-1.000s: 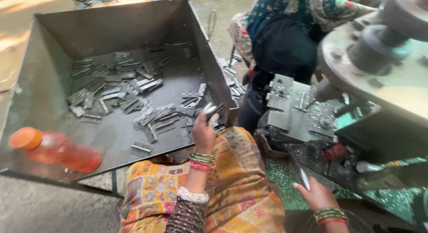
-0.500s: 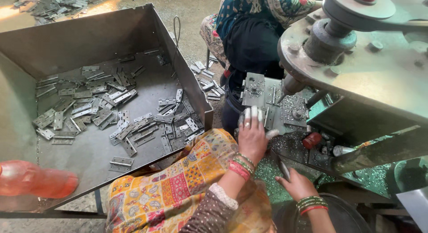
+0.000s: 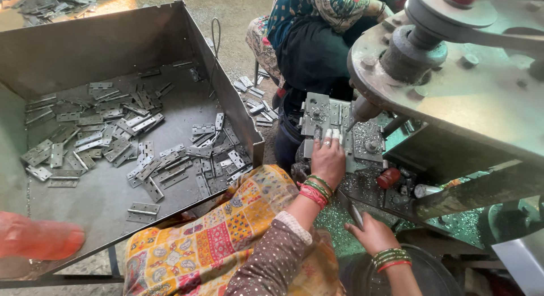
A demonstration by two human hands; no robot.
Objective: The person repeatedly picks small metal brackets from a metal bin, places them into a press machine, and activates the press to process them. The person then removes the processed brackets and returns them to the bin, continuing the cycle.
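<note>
Up front, left hand (image 3: 328,158) presses flat, fingers loosely curled, on a small grey metal hinge plate (image 3: 334,136) sitting on the grey drilled metal jig block (image 3: 340,131) under the machine spindle. Right hand (image 3: 371,232) is closed around a thin metal lever (image 3: 354,212) below. Left of both, an open grey sheet-metal tray (image 3: 102,52) holds loose hinges (image 3: 141,143); an orange plastic bottle (image 3: 37,236) lies at its near corner.

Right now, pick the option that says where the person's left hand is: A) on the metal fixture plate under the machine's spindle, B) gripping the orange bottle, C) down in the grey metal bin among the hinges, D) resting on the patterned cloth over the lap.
A: the left hand lies with its fingers on the metal fixture plate beneath the spindle, outside the bin.
</note>
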